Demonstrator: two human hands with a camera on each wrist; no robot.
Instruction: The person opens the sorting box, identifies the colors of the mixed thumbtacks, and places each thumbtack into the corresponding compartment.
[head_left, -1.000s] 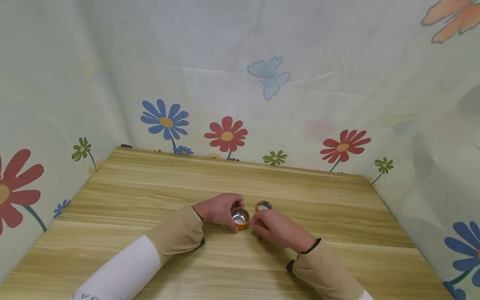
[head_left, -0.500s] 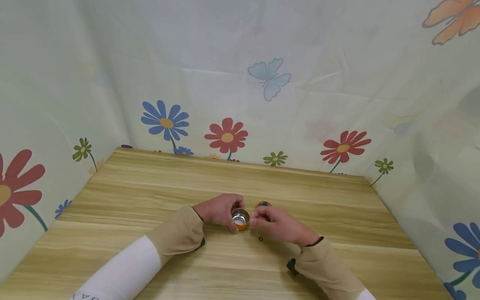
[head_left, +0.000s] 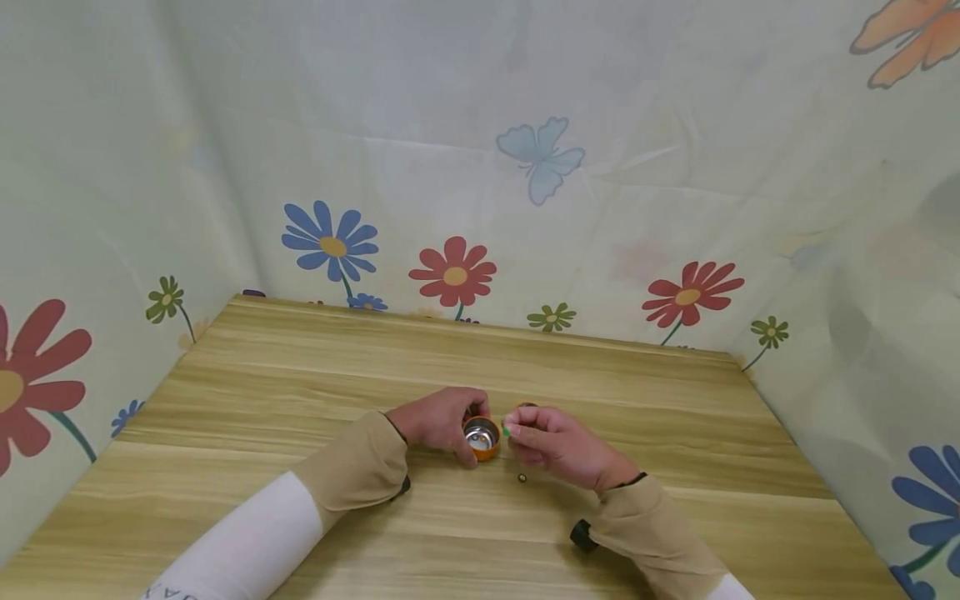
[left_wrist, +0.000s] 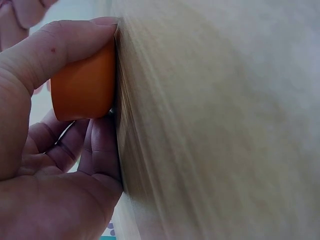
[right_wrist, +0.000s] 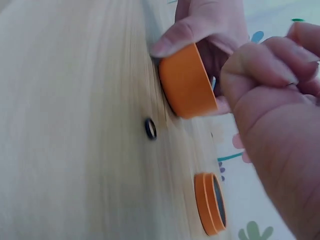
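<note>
An orange tin (head_left: 482, 438) with a shiny metal inside stands upright on the table, a few small round pieces visible at its bottom. My left hand (head_left: 442, 423) grips it from the left, thumb and fingers curled around its wall, as the left wrist view shows with the orange wall (left_wrist: 84, 87). Just right of the rim, my right hand (head_left: 564, 448) pinches a small green piece (head_left: 506, 431) between thumb and forefinger; its exact kind is too small to tell. Below that hand, a small dark ring (right_wrist: 150, 129) lies on the wood.
An orange lid (right_wrist: 209, 204) lies on the table behind my right hand, mostly hidden in the head view. The wood-grain table (head_left: 322, 350) ends at a flowered cloth wall (head_left: 420, 183) at the back and sides.
My right hand has risen from the table beside the tin and turned, bringing the green piece into sight. It now covers more of the lid. The left hand and tin stay put.
</note>
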